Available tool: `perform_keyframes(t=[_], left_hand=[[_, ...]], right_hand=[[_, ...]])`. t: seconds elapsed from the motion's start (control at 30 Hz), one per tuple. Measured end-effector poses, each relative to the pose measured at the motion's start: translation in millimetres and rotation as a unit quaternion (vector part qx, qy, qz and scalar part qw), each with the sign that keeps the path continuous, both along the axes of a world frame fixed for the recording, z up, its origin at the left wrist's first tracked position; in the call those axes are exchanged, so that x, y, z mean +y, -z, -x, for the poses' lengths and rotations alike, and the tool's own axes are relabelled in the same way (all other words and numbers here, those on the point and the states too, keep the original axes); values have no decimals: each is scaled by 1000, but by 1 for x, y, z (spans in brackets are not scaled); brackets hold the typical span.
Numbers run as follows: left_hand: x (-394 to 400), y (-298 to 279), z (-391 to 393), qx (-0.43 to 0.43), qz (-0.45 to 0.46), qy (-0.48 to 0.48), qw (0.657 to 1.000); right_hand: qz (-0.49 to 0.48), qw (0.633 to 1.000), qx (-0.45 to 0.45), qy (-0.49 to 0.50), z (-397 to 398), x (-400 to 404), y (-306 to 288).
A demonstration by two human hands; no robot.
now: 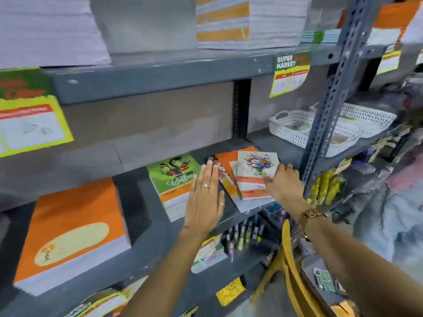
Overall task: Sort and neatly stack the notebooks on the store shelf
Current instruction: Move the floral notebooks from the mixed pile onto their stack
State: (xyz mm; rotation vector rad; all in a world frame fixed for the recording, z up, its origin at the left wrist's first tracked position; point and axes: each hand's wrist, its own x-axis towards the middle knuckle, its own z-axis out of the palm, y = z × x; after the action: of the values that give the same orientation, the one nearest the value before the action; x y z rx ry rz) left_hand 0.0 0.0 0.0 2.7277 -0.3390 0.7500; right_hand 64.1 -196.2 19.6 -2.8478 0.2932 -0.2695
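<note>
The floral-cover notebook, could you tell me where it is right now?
It tops the messy pile right of centre on the middle shelf, the floral-cover notebook, under the right hand, right of the green notebook stack.

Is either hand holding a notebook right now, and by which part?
Right hand touches the floral notebook at its right edge; a closed grip cannot be told. Left hand is flat and open, holding nothing.
</note>
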Motion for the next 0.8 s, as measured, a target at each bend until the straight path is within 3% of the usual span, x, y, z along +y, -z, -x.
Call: perform_keyframes(t=[0.33, 0.5, 0.6, 0.73, 0.8], left_hand=[[-21, 49, -40, 136, -51, 59, 988], [-27, 69, -46, 207, -50, 65, 975], [-28, 81, -43, 233, -61, 69, 968], [-26, 87, -40, 248, -107, 66, 961], [-23, 84, -36, 255, -106, 69, 959]], right_hand=[[-119, 977, 134, 113, -60, -13, 35], [-200, 962, 130, 134, -76, -24, 40], [-187, 956, 156, 163, -80, -24, 36], [-179, 958, 88, 206, -78, -11, 33], [-230, 952, 29, 200, -75, -4, 29]])
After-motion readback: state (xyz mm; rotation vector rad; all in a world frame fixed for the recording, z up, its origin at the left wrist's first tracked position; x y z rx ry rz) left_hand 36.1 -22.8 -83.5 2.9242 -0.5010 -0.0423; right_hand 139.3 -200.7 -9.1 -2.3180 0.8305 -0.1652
